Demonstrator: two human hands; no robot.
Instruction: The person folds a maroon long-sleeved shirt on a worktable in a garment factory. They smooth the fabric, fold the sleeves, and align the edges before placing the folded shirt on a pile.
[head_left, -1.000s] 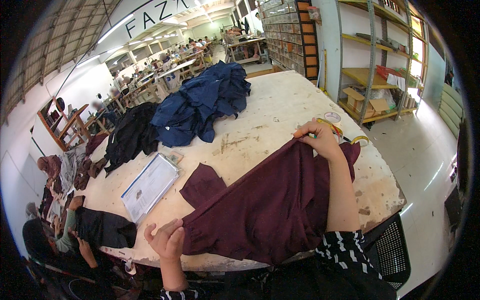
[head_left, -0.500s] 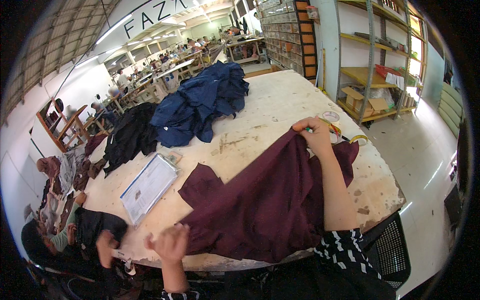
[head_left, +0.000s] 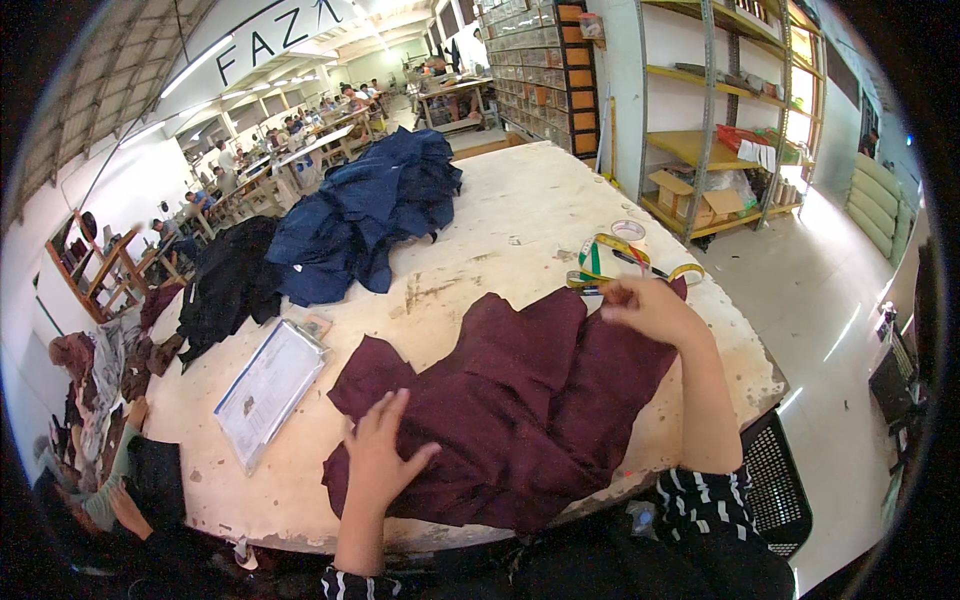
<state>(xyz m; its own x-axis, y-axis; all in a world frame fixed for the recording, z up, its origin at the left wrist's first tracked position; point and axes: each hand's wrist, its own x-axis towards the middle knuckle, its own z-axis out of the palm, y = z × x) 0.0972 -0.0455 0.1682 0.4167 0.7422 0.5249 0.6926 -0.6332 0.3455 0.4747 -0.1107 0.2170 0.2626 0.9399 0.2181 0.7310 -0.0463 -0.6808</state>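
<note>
Maroon fabric piece [head_left: 520, 400] lies on the worn white cutting table [head_left: 520, 230], at the edge nearest the person, part of it hanging over that edge. It is roughly spread but not flat: folds and overlapping flaps run across its middle, and its far corner is lifted.

Left hand [head_left: 385, 450] rests flat on the near-left part of the maroon fabric, fingers spread, pressing rather than pinching. Right hand [head_left: 650, 308] is at the fabric's far-right corner, fingers drawn together; it looks like a pinch on the cloth edge, but the fingertips are turned away, so I cannot tell for sure.

Judgement: laying-out is partly done; smoothing of the centre folds and squaring of the edges remain.

Just beyond the fabric's far-right corner: yellow measuring tape [head_left: 610, 262] and a tape roll [head_left: 628, 231]. Left of the fabric: a clipboard with paper [head_left: 268, 385]. Farther off: a navy cloth heap [head_left: 370, 215] and a black cloth heap [head_left: 228, 285].

Hidden: the fabric's near hem below the table edge; the sheet's content is too small to make out.
</note>
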